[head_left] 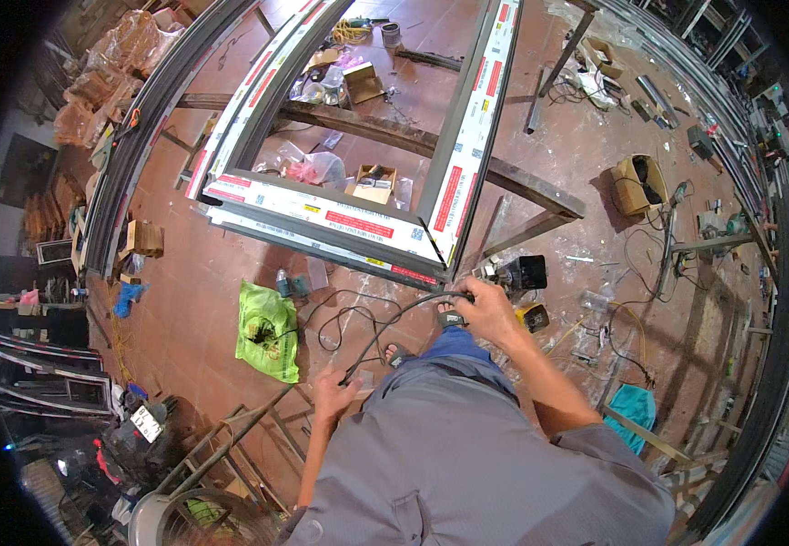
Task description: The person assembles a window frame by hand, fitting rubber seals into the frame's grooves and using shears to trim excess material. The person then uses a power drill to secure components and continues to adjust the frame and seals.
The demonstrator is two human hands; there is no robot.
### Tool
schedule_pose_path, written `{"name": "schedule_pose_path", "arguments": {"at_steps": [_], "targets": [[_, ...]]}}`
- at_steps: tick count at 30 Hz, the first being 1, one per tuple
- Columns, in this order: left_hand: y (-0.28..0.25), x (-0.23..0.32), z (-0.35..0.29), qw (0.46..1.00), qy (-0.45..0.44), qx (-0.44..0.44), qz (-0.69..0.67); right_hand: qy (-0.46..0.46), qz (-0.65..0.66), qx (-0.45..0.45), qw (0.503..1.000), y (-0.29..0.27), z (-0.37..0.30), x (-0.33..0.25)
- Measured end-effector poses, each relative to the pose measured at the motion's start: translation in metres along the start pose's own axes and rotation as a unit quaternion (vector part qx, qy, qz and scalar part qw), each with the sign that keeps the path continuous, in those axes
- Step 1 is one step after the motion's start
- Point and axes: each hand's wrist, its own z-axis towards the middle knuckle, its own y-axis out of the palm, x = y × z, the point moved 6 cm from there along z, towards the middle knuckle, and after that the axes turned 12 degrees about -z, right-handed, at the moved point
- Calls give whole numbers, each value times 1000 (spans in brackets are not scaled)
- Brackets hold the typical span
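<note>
A black flexible strip [403, 313], rubber-like, bows upward between my two hands in front of my body. My left hand [334, 397] pinches its lower end near my left side. With bent fingers, my right hand [491, 315] grips the other end just below a frame corner. Beyond my hands lies a large dark metal frame [331, 217] covered with printed white-and-red protective film, resting on trestles. Thin black cord-like loops [325, 333] trail on the floor to the left of the strip; whether they join it I cannot tell.
A bright green bag [265, 344] lies on the tiled floor at the left. Cardboard boxes [638, 185], cables and tools are scattered at the right. Metal bars [540, 187] support the frame. Long dark profiles [131, 173] stand left; a fan [153, 519] is at the lower left.
</note>
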Motion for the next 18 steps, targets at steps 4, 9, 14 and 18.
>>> {"name": "schedule_pose_path", "arguments": {"at_steps": [4,9,14,18], "targets": [[16,1,7,999,-27,-20,14,-45,-49,66,996,-2,4,-1],[23,12,20,996,-90,-8,7,46,90,3,995,21,23,31],[32,10,22,994,-97,-33,-28,104,266,-66,956,42,33,50],[42,37,40,989,-83,-98,-72,60,125,-118,983,21,38,44]]}}
